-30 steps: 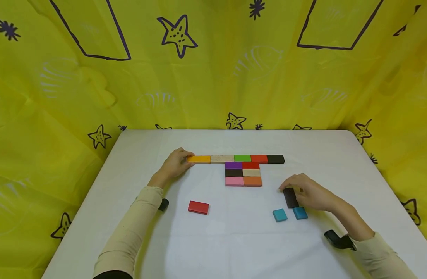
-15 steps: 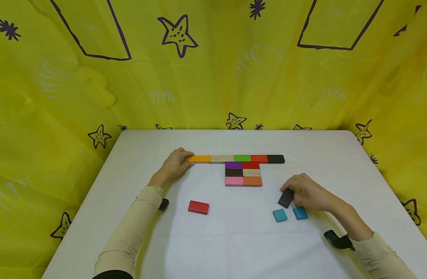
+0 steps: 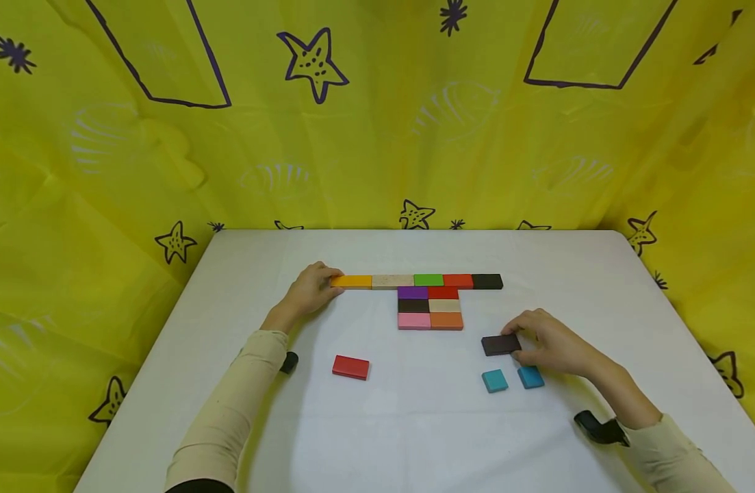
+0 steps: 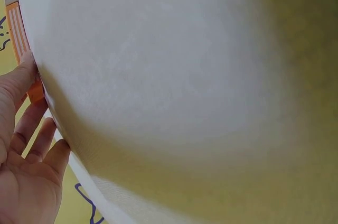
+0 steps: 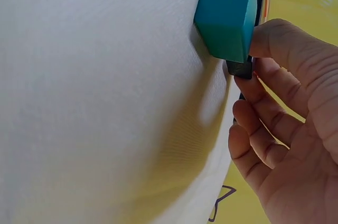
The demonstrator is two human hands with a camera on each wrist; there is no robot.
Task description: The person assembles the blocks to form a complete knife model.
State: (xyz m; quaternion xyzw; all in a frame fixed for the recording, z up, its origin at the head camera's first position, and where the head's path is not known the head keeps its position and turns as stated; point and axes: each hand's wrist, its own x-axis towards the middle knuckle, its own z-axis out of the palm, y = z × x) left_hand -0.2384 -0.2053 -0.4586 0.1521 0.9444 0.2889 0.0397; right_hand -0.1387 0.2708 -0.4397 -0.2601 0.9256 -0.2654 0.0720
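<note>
At the left end of a straight row of coloured blocks, my left hand (image 3: 309, 287) pinches the yellow-orange block (image 3: 354, 282) between thumb and fingers. In the left wrist view that block (image 4: 19, 31) looks orange, with the thumb on its near side. My right hand (image 3: 552, 344) pinches the right end of a dark brown block (image 3: 497, 345), which lies sideways low over the table. Just below it are a turquoise block (image 3: 495, 381) and a blue block (image 3: 531, 376). The right wrist view shows the dark block (image 5: 240, 70) partly hidden behind a teal block (image 5: 227, 18).
Beside the yellow-orange block run a beige (image 3: 392, 281), a green (image 3: 429, 280), a red and a black block. Under the row's middle sit stacked pairs, ending with a pink block (image 3: 414, 321) and an orange one. A red block (image 3: 350, 368) lies alone on the white table (image 3: 408, 438).
My right hand has turned the dark brown block from upright, through a slant, to sideways, away from the blue block. The left hand stays on the yellow-orange block.
</note>
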